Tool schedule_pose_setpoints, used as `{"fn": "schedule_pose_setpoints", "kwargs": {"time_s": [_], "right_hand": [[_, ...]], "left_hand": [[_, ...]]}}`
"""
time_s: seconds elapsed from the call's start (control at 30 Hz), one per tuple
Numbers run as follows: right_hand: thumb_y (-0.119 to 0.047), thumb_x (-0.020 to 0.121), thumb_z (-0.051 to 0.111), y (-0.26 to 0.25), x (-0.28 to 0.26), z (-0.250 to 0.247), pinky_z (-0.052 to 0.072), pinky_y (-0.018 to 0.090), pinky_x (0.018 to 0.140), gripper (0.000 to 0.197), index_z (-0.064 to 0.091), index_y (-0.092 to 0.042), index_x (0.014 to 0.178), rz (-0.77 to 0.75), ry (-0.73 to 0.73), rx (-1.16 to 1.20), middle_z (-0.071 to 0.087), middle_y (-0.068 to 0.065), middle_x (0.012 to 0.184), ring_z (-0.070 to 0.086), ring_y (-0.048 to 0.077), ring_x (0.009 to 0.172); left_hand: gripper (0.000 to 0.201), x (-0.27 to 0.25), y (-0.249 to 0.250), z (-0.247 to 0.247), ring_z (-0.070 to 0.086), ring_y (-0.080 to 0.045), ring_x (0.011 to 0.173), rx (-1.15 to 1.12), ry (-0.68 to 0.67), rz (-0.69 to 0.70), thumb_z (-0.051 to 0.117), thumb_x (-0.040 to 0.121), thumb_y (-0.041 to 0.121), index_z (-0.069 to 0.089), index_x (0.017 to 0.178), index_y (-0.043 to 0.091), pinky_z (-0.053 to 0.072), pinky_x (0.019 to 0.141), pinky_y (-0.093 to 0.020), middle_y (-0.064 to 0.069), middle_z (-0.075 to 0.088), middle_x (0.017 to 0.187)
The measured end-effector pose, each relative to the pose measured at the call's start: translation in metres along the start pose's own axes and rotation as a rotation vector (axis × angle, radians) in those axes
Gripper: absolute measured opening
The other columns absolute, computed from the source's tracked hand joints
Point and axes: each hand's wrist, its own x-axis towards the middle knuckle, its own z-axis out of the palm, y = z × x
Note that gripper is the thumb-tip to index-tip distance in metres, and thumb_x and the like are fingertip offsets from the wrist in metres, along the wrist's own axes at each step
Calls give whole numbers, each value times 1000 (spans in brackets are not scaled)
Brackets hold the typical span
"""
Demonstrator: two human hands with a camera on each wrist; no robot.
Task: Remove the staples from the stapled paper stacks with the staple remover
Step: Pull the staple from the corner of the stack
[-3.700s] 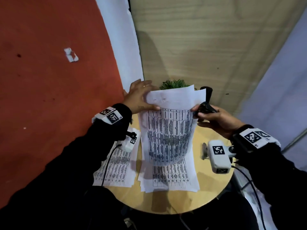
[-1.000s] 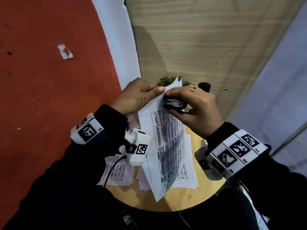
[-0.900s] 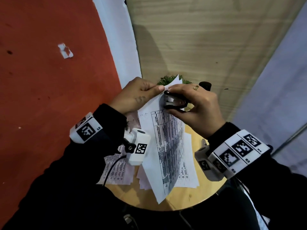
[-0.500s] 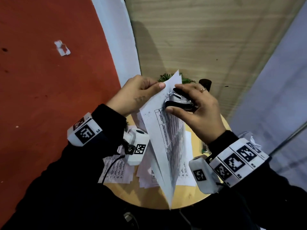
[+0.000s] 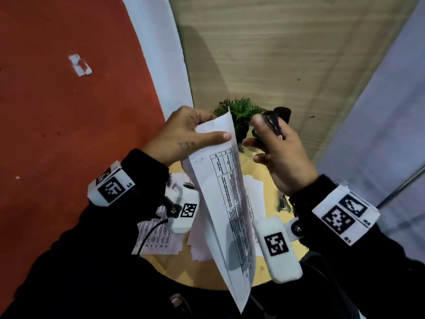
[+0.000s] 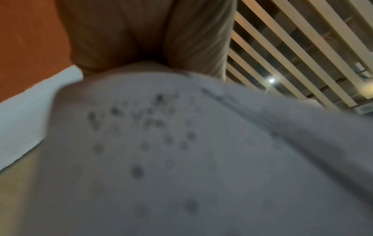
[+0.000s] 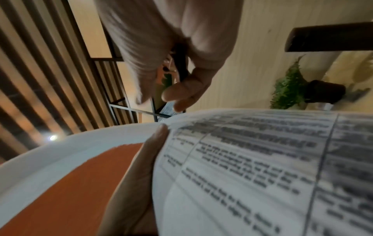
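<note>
Fingers around staple remover.

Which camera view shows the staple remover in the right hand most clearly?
The head view: the staple remover shows dark in the right hand, away from the paper stack. The right wrist view shows only a dark sliver between fingers; the left wrist view shows none.

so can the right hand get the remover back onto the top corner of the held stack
Probably yes. The right hand grips the remover just beside the stack, with open air between. The left hand pinches the stack's upper edge, so its thumb may crowd the corner.
</note>
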Motion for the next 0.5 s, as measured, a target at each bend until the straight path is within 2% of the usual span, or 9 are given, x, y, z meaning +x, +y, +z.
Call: {"fn": "schedule_pose_setpoints", "kwargs": {"time_s": [0.1, 0.17, 0.23, 0.4, 0.5], "right_hand": [[-11, 76, 73, 2, 2, 9, 39, 10, 43, 29, 52, -20, 94, -23, -8, -86, 61, -16, 73, 58, -3, 58], [-4, 76, 73, -1, 4, 14, 37, 9, 42, 31, 50, -20, 89, -8, 14, -54, 61, -20, 62, 56, -6, 52], [1, 75, 72, -4, 7, 17, 36, 9, 41, 33, 48, -20, 83, 26, 41, 1, 59, -17, 56, 55, -5, 47], [9, 72, 71, -12, 10, 23, 36, 11, 39, 38, 49, -21, 79, 74, 65, -34, 54, -5, 73, 53, 2, 48], [12, 72, 68, -14, 14, 23, 36, 12, 38, 39, 49, -21, 81, 80, 88, -29, 51, 0, 79, 50, 9, 57]], "left_hand": [[44, 2, -3, 2, 59, -19, 68, -11, 13, 14, 70, 66, 46, 70, 80, 4, 45, 63, -39, -29, 66, 85], [44, 3, -4, 2, 58, -18, 70, -15, 30, 14, 70, 67, 46, 69, 81, 4, 45, 63, -39, -29, 66, 85], [44, 3, -4, 2, 55, -15, 69, 30, 44, 29, 69, 67, 45, 69, 81, 3, 45, 62, -39, -29, 65, 84], [57, 3, 2, 6, 40, -11, 62, 330, 125, 119, 55, 62, 53, 66, 76, 0, 45, 57, -44, -26, 59, 71], [53, 3, 0, 4, 45, -12, 64, 336, 124, 120, 58, 63, 55, 68, 77, 5, 47, 62, -45, -21, 63, 72]]}}
